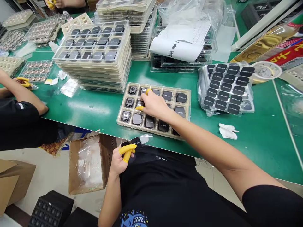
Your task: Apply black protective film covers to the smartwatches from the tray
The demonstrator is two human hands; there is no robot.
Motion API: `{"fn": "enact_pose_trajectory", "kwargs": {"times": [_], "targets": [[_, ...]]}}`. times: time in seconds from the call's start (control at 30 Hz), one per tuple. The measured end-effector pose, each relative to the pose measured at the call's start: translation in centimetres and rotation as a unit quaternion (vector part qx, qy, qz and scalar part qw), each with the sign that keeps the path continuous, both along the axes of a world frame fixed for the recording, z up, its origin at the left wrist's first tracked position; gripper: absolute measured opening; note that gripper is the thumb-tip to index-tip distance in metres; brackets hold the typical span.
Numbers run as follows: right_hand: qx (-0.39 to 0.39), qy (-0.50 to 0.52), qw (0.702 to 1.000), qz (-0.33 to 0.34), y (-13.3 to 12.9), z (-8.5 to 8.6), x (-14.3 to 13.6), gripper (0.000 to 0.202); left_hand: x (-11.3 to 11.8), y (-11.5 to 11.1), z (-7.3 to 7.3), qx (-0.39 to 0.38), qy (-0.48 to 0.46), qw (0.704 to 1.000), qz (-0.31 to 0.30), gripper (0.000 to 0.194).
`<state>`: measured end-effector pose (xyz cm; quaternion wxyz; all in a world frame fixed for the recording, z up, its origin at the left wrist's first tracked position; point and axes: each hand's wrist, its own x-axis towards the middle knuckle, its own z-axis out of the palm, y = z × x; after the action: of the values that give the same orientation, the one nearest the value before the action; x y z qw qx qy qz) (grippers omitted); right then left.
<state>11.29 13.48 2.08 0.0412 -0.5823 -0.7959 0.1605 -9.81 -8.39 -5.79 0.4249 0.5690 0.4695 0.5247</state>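
Head view: tray [142, 127] on worktop [94, 110], under right hand [155, 104]; holds mostly dark squares [163, 125], round faces [129, 101] toward left end: perhaps well along, few left. Left hand [119, 161]: fingers clamped on strip [136, 141]. Right hand: fingers spread, cannot tell whether gripping.

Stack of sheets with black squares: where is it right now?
In the head view, the stack of sheets with black squares lies on the green table at right, between the compartmented tray under the right hand and the tape roll.
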Motion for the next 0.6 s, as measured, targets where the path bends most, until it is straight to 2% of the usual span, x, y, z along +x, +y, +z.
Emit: {"fn": "enact_pose_trajectory", "kwargs": {"times": [0.17,0.27,0.33,0.43,0.53,0.6], "targets": [[-0.025,0.046,0.999,-0.012,0.5,0.8,0.4,0.036,0.5,1.1,0.6,0.051,0.042,0.998,-0.013,0.021],[-0.026,0.126,0.992,-0.018,-1.3,1.8,1.9,0.032,0.9,1.5,0.8,0.068,0.056,0.996,-0.013,0.02],[-0.035,0.249,0.968,-0.004,-4.0,2.5,3.4,0.026,1.4,1.6,0.8,0.074,0.061,0.995,-0.008,0.02],[-0.102,0.413,0.905,0.011,-9.7,3.1,5.4,0.022,2.6,1.8,1.2,0.11,0.089,0.99,-0.013,0.033],[-0.169,0.482,0.858,-0.046,-14.7,2.5,6.0,0.022,4.3,2.2,1.8,0.172,0.165,0.97,-0.044,0.064],[-0.19,0.498,0.841,-0.091,-16.6,1.6,5.9,0.024,5.4,2.5,2.2,0.221,0.225,0.948,-0.043,0.072]]}}
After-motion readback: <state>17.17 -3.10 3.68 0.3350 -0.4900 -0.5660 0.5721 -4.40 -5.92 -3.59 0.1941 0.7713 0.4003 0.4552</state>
